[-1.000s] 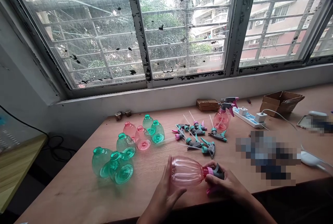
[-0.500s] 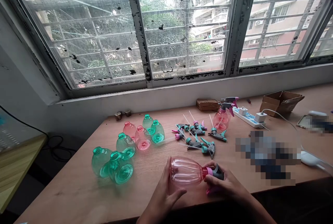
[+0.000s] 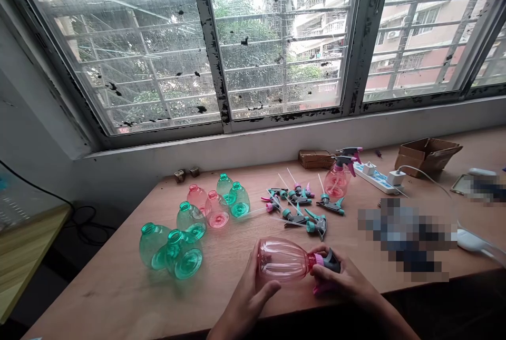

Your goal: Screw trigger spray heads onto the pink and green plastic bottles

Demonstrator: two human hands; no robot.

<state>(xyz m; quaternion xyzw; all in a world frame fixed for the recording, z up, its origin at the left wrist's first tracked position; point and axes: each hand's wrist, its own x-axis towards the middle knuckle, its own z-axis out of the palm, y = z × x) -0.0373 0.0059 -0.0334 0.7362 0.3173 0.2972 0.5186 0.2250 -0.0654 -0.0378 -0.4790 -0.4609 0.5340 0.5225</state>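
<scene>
At the far left of the light brown wooden table (image 3: 98, 287) lie three green see-through plastic bottles (image 3: 182, 253) with open necks, touching each other and empty. A little further back sit two small pink see-through bottles (image 3: 215, 212) and two more green bottles (image 3: 239, 200), all close together and empty too. Near the front edge, the left hand (image 3: 249, 298) has its fingers curled tight around the wide bottom of a pink see-through plastic bottle (image 3: 282, 260). This bottle lies on its side just above the table, between the two hands, and looks empty. Behind it is a small pile of loose spray tops with thin white tubes (image 3: 296, 208), in grey, green and pink. The right hand (image 3: 340, 279) has its fingers closed on the grey and pink spray top (image 3: 326, 262) that sits on the bottle's neck. Further back stands a finished pink spray bottle (image 3: 338, 179), upright, with a thin tube inside it. Just left of it is a flat brown woven box (image 3: 315, 159), shut. To the right lies a white power strip (image 3: 375, 176). Last comes an open brown cardboard box (image 3: 427, 154); I cannot tell what is in it.
</scene>
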